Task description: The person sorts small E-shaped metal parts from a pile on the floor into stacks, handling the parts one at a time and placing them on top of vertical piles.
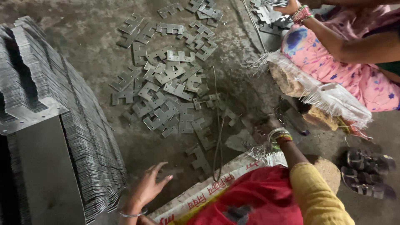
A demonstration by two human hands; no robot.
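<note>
My left hand (pixel 149 185) hovers with fingers spread wide, holding nothing, just beside a notched metal bracket (pixel 199 158) lying lengthwise away from me on the floor (pixel 83 37); my right hand (pixel 263 125) is blurred, so I cannot tell its grip.

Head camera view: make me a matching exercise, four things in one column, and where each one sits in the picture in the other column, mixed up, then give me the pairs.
Things:
1. left hand
2. stacked metal plates
3. sandals
4. loose metal brackets

Places:
A. scattered on the floor at the centre
B. lower right corner, on the floor
C. packed on edge along the left side
D. open, fingers spread, low in the picture beside the stack

Pairs: 1-D, 2-C, 3-B, 4-A
</note>
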